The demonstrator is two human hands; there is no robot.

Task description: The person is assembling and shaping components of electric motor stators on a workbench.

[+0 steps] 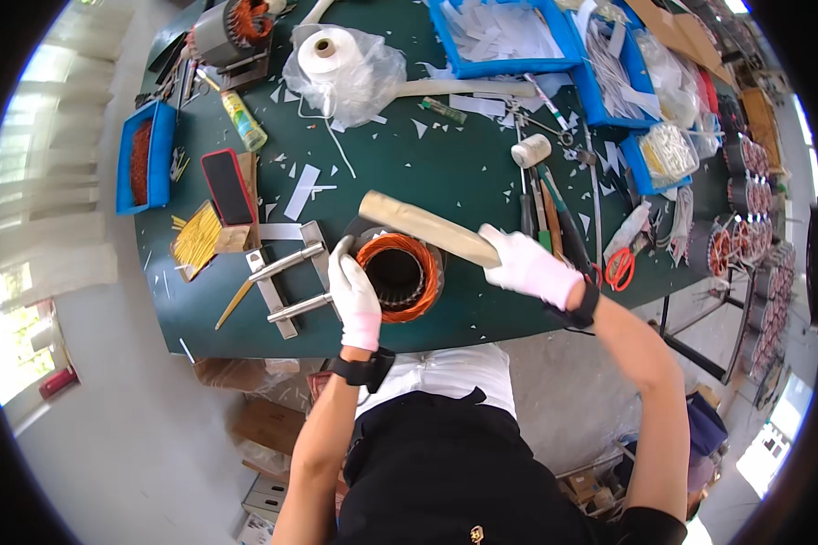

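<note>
A motor stator [440,282] with a ring of orange copper windings [423,304] rests near the table's front edge, its dark bore facing up. My gloved left hand [353,291] grips its left rim, fingers pressed together along the side. In my gloved right hand [529,265] is a thick pale wooden bat [427,227], closed round its right end. The bat slants above the far side of the stator and hides part of it. A metal stand with two round bars [291,263] sits just left of my left hand.
Left are a phone [227,186], a blue bin [144,159], yellow sticks [197,238] and a bottle [244,121]. White thread [329,54] and another stator [223,41] stand farther back. Red scissors [620,269], hand tools [550,209] and blue trays [509,65] lie right and behind.
</note>
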